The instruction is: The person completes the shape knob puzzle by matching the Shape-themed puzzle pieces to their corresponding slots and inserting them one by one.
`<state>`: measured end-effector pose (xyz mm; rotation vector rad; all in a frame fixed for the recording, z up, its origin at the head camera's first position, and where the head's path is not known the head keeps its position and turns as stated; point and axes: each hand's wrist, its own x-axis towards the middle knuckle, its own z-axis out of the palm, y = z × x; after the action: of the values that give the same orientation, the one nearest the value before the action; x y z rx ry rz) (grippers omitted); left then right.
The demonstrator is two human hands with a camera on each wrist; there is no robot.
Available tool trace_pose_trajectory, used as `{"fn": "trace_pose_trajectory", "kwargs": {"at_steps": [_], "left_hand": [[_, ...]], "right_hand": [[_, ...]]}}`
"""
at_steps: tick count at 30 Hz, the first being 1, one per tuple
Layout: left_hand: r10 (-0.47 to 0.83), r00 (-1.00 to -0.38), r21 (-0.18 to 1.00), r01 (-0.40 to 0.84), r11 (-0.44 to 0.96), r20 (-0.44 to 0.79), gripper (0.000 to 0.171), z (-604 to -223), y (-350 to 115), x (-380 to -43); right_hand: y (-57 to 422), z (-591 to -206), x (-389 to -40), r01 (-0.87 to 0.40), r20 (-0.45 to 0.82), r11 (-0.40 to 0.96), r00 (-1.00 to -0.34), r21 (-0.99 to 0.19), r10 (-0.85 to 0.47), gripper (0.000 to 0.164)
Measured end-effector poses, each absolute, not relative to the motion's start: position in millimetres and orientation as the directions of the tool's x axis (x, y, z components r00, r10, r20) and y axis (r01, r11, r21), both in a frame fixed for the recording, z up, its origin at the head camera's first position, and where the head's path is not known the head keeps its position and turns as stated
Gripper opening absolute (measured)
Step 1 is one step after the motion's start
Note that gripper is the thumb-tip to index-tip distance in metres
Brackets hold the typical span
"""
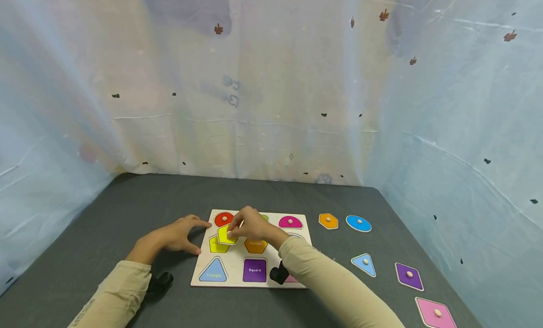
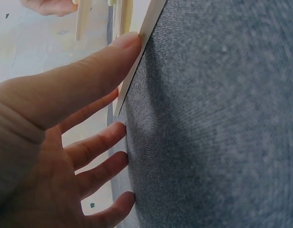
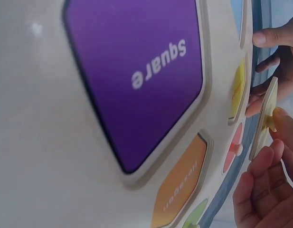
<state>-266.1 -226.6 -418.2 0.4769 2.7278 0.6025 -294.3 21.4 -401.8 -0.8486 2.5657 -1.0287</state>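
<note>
My right hand (image 1: 253,225) pinches the small knob of a yellow pentagon puzzle piece (image 1: 222,236). It holds the piece tilted above the board's yellow pentagon recess (image 1: 218,248), partly covering that recess in the head view. The right wrist view shows the piece (image 3: 263,116) nearly edge-on, raised off the board. My left hand (image 1: 180,234) is spread at the left edge of the white shape puzzle board (image 1: 234,274). In the left wrist view its thumb touches the board's edge (image 2: 132,80), the other fingers stretched apart. Orange hexagon and purple square recesses (image 1: 254,270) lie bare.
A red circle (image 1: 219,220) and a magenta semicircle (image 1: 290,225) sit in the board. To its right on the grey table lie an orange hexagon (image 1: 324,221), a blue oval (image 1: 354,221), a blue triangle (image 1: 361,261), a purple square (image 1: 406,282) and a pink piece (image 1: 428,309).
</note>
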Motion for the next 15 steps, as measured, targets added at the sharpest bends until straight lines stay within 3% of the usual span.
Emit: {"fn": "trace_pose_trajectory", "kwargs": {"at_steps": [15], "left_hand": [[0.391,-0.896,0.441,0.27,0.856,-0.21,0.08,-418,-226,-267]], "right_hand": [[7,-406,-292,-0.437,-0.03,0.608,-0.796,-0.663,-0.605,0.007]]}}
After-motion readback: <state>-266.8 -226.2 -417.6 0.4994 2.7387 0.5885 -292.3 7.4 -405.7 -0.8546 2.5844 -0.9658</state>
